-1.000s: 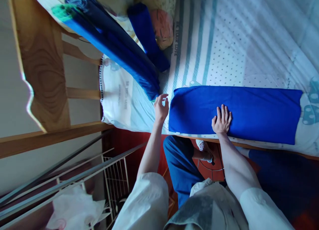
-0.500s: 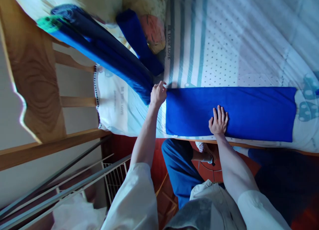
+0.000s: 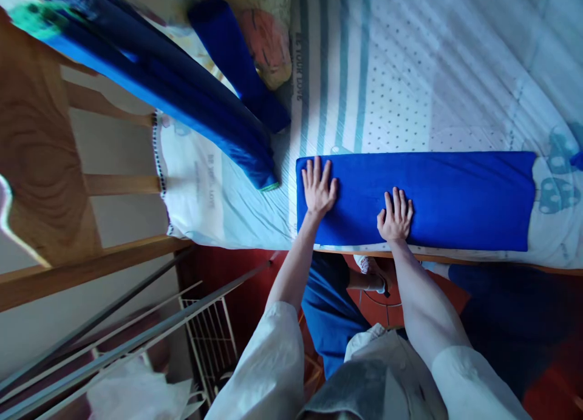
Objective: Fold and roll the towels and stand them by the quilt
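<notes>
Left hand (image 3: 320, 192) has moved from the corner of the blue cloth (image 3: 469, 201) onto its left end.
Right hand (image 3: 395, 218) rests nearer the cloth's middle; both hands' fingers lie spread, gripping nothing. Patterned sheet (image 3: 405, 98) lies beneath the cloth, a long blue bundle (image 3: 182, 107) beyond its left end.

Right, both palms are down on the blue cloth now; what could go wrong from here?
The blue cloth lies along the front edge of the bed, so a tug toward the person might slide it over. The left hand and right hand rest flat on it; pushing sideways could ruck it up. The long blue bundle ends just beyond the cloth's left end, so an outward sweep of the left hand might knock it.
</notes>
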`<state>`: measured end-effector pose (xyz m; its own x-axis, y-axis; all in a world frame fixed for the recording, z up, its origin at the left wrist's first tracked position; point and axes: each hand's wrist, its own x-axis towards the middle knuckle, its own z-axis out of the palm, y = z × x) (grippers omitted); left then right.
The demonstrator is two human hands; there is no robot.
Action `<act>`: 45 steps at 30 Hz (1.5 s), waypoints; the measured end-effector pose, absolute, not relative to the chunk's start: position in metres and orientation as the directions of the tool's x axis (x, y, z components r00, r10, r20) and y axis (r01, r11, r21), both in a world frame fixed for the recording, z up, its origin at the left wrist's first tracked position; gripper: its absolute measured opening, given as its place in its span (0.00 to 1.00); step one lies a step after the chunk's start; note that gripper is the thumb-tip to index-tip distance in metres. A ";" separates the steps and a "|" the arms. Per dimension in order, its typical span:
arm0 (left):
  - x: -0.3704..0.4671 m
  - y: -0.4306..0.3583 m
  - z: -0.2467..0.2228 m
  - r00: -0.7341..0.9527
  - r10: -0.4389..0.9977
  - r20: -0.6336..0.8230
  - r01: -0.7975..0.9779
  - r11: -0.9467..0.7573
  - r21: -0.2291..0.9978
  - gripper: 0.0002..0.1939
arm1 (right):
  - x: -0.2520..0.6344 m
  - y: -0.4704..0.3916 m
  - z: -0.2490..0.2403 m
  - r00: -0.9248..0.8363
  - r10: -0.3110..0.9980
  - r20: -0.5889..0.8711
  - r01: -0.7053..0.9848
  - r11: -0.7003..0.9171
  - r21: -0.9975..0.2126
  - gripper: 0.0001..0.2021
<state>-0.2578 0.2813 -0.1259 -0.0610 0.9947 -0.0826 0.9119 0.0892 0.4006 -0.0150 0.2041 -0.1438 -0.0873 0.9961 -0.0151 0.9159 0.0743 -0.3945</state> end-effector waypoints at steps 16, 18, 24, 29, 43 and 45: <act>-0.124 0.297 -0.130 0.049 0.998 -0.047 0.845 -0.016 0.534 0.34 | -0.019 0.203 -0.142 -0.091 0.993 -0.073 0.931 0.058 -0.360 0.29; -0.113 0.301 -0.134 0.030 0.998 -0.059 0.831 0.007 0.556 0.35 | -0.019 0.204 -0.142 -0.085 0.992 -0.094 0.935 0.048 -0.350 0.28; -0.116 0.304 -0.130 -0.003 0.994 -0.110 0.813 0.067 0.578 0.36 | -0.021 0.209 -0.131 -0.069 0.979 -0.194 0.925 -0.010 -0.379 0.28; -0.114 0.305 -0.126 -0.023 0.994 -0.110 0.801 0.084 0.593 0.35 | -0.018 0.210 -0.124 -0.067 0.970 -0.233 0.903 -0.040 -0.429 0.27; -0.116 0.306 -0.127 -0.034 0.990 -0.139 0.776 0.114 0.621 0.36 | 0.026 0.286 -0.112 -0.343 0.930 -0.129 0.807 0.221 -0.548 0.27; -0.115 0.305 -0.124 -0.019 0.987 -0.162 0.761 0.119 0.637 0.38 | 0.056 0.295 -0.116 -0.417 0.899 -0.132 0.785 0.283 -0.551 0.28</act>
